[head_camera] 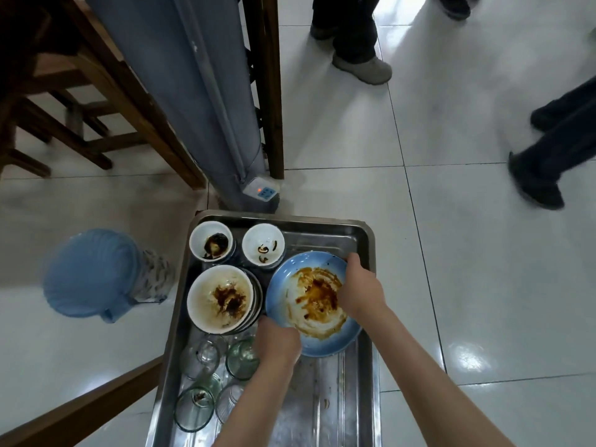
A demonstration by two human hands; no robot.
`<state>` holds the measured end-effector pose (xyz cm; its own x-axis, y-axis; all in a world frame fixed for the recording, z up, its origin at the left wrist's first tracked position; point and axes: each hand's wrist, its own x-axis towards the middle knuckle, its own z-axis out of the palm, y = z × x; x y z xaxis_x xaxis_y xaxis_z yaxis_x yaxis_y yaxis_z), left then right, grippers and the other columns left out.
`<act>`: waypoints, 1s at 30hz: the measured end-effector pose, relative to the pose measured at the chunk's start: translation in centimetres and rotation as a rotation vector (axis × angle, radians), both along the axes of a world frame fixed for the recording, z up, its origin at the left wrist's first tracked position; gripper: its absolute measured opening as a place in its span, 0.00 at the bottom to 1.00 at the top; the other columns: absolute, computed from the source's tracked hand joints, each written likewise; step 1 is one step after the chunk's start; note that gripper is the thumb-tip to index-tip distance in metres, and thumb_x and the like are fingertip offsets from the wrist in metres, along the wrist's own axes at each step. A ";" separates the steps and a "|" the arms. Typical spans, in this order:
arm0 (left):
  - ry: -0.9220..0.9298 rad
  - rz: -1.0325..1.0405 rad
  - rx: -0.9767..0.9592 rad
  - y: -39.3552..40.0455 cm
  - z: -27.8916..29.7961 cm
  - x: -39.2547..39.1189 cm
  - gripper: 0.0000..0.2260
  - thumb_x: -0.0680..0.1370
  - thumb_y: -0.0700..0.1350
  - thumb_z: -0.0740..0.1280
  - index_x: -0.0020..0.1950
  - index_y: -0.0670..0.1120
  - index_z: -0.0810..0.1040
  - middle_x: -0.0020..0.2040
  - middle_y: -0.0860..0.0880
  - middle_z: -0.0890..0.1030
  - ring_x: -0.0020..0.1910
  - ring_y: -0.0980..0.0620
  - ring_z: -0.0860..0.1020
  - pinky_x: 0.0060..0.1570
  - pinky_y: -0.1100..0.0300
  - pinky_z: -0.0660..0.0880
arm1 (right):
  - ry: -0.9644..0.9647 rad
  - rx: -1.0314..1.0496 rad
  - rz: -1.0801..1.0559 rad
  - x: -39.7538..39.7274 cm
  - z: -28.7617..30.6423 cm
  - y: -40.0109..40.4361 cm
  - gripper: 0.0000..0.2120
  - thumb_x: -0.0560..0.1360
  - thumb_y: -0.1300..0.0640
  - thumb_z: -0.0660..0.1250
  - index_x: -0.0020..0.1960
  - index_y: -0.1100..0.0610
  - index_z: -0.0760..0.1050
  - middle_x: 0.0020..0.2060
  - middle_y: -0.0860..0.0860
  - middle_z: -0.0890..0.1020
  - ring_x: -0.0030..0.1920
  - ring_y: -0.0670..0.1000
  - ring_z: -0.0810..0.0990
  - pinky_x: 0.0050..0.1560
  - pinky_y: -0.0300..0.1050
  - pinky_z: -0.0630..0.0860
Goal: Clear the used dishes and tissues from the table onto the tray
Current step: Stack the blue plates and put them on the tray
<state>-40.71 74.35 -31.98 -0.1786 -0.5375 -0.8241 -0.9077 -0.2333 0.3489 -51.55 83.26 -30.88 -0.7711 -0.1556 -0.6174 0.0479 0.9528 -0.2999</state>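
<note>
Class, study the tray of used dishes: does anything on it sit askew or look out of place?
Yes. The blue plate is tilted, not flat: both hands, left hand and right hand, hold it over the metal tray. Its rim overlaps the stack of white bowls. Nothing looks spilled or broken.

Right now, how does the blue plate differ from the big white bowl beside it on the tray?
The blue plate is wide, shallow and held by both hands, left hand and right hand; the white bowl is deeper, untouched, and sits on a stack of bowls. The plate looks tilted; the bowl sits level. Both carry brown sauce stains.
</note>
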 end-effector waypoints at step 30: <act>0.006 0.018 0.093 -0.5 0.1 0.0 0.17 0.77 0.33 0.59 0.65 0.39 0.65 0.60 0.40 0.74 0.50 0.46 0.72 0.47 0.55 0.72 | -0.002 -0.211 -0.270 1.1 -1.1 -0.2 0.28 0.75 0.65 0.59 0.74 0.54 0.60 0.65 0.56 0.71 0.64 0.56 0.71 0.61 0.54 0.73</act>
<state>-40.73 73.88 -31.88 -0.1748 -0.4621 -0.8694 -0.9010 -0.2810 0.3305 -50.47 83.04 -31.97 -0.8004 -0.0707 -0.5953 0.2906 0.8228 -0.4884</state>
